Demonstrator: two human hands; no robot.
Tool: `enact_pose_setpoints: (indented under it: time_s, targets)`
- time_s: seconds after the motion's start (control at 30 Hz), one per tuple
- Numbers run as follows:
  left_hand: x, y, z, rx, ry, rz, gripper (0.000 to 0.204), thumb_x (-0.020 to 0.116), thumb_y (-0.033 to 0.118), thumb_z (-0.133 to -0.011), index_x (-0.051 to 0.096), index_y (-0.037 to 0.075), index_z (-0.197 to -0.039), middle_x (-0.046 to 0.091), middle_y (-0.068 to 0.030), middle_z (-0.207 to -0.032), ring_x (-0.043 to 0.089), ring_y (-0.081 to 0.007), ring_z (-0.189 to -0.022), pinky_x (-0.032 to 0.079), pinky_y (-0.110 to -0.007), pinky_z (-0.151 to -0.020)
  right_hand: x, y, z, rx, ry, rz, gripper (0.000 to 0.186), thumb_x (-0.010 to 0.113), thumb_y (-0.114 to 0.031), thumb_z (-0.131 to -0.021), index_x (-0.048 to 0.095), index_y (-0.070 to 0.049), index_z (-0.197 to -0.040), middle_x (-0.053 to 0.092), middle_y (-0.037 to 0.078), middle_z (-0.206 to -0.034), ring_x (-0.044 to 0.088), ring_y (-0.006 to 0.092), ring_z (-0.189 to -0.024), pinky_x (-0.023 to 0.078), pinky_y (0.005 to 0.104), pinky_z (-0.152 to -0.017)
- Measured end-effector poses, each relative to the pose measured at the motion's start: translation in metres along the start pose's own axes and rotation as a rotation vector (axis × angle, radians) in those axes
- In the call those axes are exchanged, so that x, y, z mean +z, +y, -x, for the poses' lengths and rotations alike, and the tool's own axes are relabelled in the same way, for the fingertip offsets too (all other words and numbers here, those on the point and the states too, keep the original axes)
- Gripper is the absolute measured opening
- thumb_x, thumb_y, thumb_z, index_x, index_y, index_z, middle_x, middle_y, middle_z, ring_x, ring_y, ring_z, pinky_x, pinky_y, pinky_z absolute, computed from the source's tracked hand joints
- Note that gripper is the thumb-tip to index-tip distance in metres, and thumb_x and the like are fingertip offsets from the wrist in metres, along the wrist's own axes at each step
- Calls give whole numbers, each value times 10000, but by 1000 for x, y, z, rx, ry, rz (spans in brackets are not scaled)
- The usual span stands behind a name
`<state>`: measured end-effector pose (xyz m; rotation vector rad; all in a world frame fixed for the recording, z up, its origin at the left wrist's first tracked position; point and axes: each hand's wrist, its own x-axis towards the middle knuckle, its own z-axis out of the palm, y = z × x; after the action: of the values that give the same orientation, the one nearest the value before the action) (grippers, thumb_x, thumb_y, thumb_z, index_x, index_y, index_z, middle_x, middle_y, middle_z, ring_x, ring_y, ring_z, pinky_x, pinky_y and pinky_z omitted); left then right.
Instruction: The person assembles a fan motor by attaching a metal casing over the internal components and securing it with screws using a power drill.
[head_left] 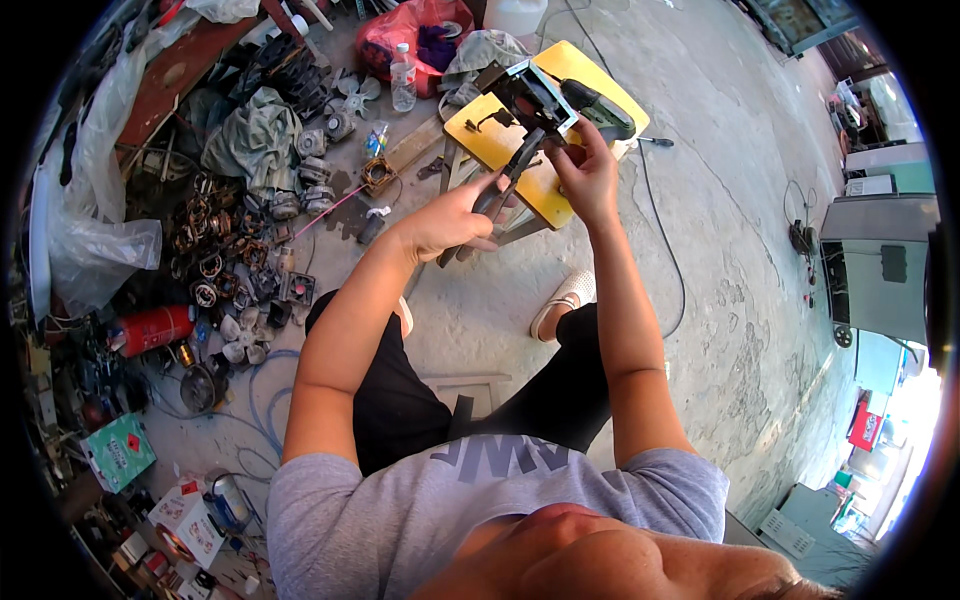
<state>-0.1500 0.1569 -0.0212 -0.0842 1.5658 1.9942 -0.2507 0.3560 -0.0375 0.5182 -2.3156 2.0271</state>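
My left hand [445, 222] is wrapped round the dark handles of what look like pliers [522, 158]. Their jaw end meets the lower edge of a black, box-shaped metal frame [545, 95] with bright edges. On the frame's right side, the fingers of my right hand [588, 172] grip its near corner. Both hands are over a yellow-topped stool [628, 92]. A dark green and black power drill [603, 108] lies on that top, just beyond my right hand. The exact contact between jaws and frame is too small to make out.
Motor parts [215, 235] and grey cloth [258, 140] crowd the left floor. A plastic bottle [403, 78] stands near a red bag [385, 40]. A black cable [668, 240] runs over the concrete at right. A red cylinder [155, 330] lies far left.
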Motion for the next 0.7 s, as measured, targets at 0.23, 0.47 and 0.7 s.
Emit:
enact_pose_setpoints:
  time_s: [0.23, 0.47, 0.7]
  targets:
    - [0, 7, 3, -77, -66, 78, 807, 437, -76, -798, 234, 158, -1544, 436, -73, -1429, 514, -205, -1231, 537, -414, -944, -3, -5, 6, 3, -44, 149, 441, 672, 4, -854, 552, 8, -1278, 697, 74, -982, 695, 110, -809, 528, 249, -699]
    - [-1, 8, 4, -66, -69, 97, 816, 471, -72, -773, 242, 142, -1526, 432, -65, -1335, 502, -178, -1137, 531, -399, -910, -2, -7, 7, -71, -39, 174, 467, 685, 3, -854, 546, -12, -1300, 681, 55, -954, 670, 93, -791, 516, 238, -690]
    - [-2, 12, 8, -83, -89, 55, 847, 436, -81, -775, 216, 170, -1554, 421, -51, -1438, 500, -123, -1182, 521, -404, -960, -3, -12, 8, -79, -57, 200, 445, 682, 6, -849, 567, -40, -1277, 681, 77, -1001, 721, 154, -855, 545, 269, -701]
